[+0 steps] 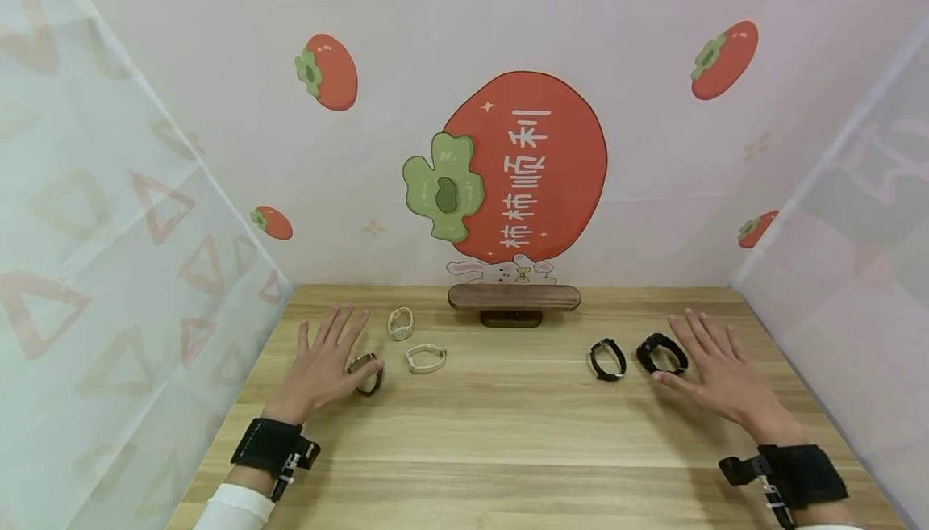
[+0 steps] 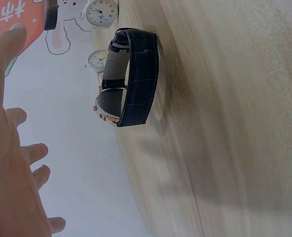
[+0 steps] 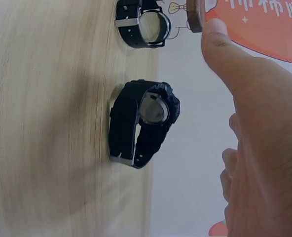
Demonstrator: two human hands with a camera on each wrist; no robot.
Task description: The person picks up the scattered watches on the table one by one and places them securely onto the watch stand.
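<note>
My left hand [image 1: 322, 365] is spread with straight fingers over the left side of the table, its thumb overlapping a dark leather-strapped wristwatch [image 2: 142, 79] in the head view. Beyond that watch lie two pale wristwatches, one upright-looking [image 1: 400, 324] and one on its side [image 1: 426, 359]. On the right, my right hand [image 1: 726, 373] is likewise spread, thumb tip close to a chunky black wristwatch [image 3: 124, 121]. A slimmer black wristwatch [image 1: 608, 360] lies just left of it. Both wrist views show the hands holding nothing.
A dark wooden stand [image 1: 514, 298] with a long padded bar stands at the back middle of the wooden table [image 1: 472, 449]. Printed cloth walls close off the back [image 1: 653, 256], left and right. Each wrist wears a black strap with a camera.
</note>
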